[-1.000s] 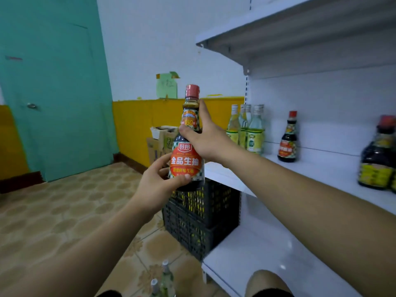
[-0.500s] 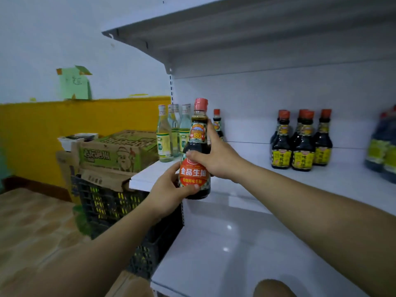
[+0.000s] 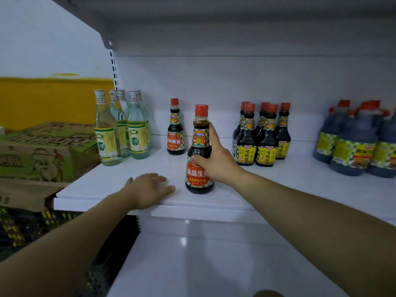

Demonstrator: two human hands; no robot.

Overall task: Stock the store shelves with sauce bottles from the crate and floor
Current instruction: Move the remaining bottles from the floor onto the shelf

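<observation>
Gripping upright bottle (image 3: 198, 149), right hand (image 3: 218, 163) outstretched

On the front bottle (image 3: 196, 173) I read 金品生 on the red label, the next character covered, and 180 on the neck label. The rear bottle (image 3: 175, 139) reads 邦酱油. The yellow-labelled bottles (image 3: 265, 156) read 味极鲜, and the clear bottles (image 3: 106, 138) read 白醋. I cannot make out the carton (image 3: 42, 151) print.

Four clear vinegar bottles (image 3: 106, 136), two red-labelled sauce bottles (image 3: 175, 133), five yellow-labelled bottles (image 3: 265, 146), one cardboard box (image 3: 42, 151).
</observation>
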